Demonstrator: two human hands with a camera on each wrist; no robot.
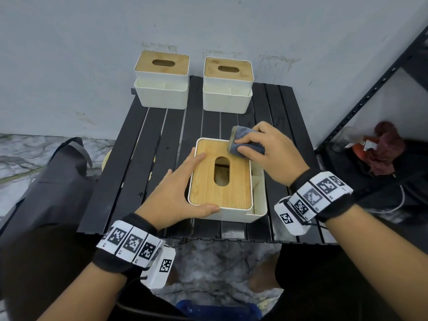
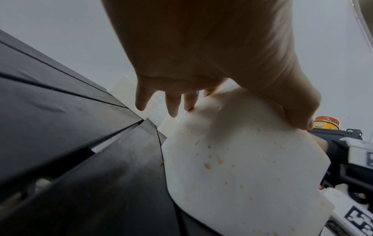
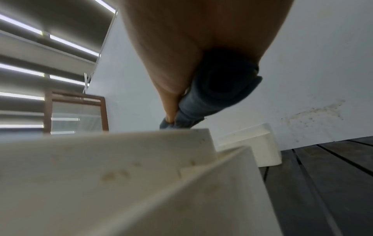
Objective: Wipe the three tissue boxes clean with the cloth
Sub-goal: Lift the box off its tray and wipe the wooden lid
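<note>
3 tissue boxes sit on the black table [image 1: 139, 144]: 2 at upper centre, 1 near box [image 1: 234, 214] at centre, steadied by the flat left hand [image 1: 178, 193]; the right hand [image 1: 271, 151] grasps the grey cloth [image 1: 240, 137] on its lid.

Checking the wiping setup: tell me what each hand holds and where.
Right hand pinches the bunched cloth on the near tissue box's lid. Left hand rests open against that box's left side.

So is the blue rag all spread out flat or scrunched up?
Scrunched up. The cloth is bunched into a wad in the right hand, its folded edge sticking out past the fingers on the near tissue box.
</note>
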